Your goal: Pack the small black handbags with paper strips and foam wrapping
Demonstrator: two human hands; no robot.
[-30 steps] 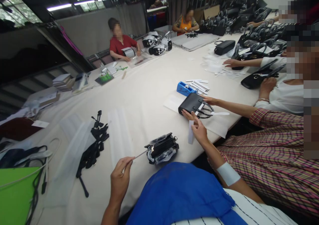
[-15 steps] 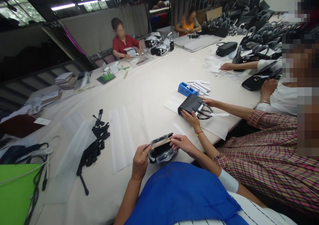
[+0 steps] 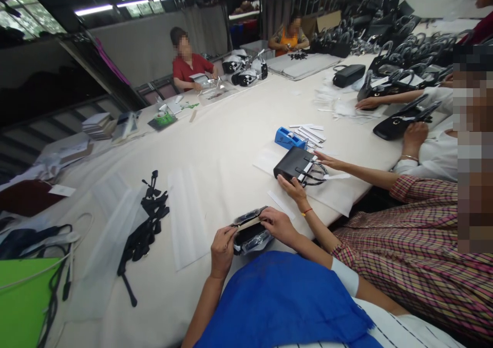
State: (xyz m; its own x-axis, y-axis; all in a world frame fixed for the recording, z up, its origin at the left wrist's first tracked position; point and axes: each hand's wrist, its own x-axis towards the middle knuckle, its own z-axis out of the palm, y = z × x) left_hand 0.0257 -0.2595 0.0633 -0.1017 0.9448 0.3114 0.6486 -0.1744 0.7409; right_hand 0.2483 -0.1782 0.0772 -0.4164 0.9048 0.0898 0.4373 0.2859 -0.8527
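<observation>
A black handbag, partly wrapped in clear plastic, stands at the table's near edge with its top open and a pale lining edge showing. My left hand pinches the left end of its opening. At the right end, the fingers of my right hand are closed on the rim. Left of the bag lies a sheet of white foam wrap. Beyond that is a heap of black straps.
On my right a co-worker's hands hold another black handbag. A blue tape dispenser and white paper strips lie behind it. Many black bags crowd the far right. A green board is at left.
Both my hands have closed in on the bag's opening, the right one shifting from loose fingers to a grip at the rim. The neighbouring co-worker's left hand has slid slightly along their bag.
</observation>
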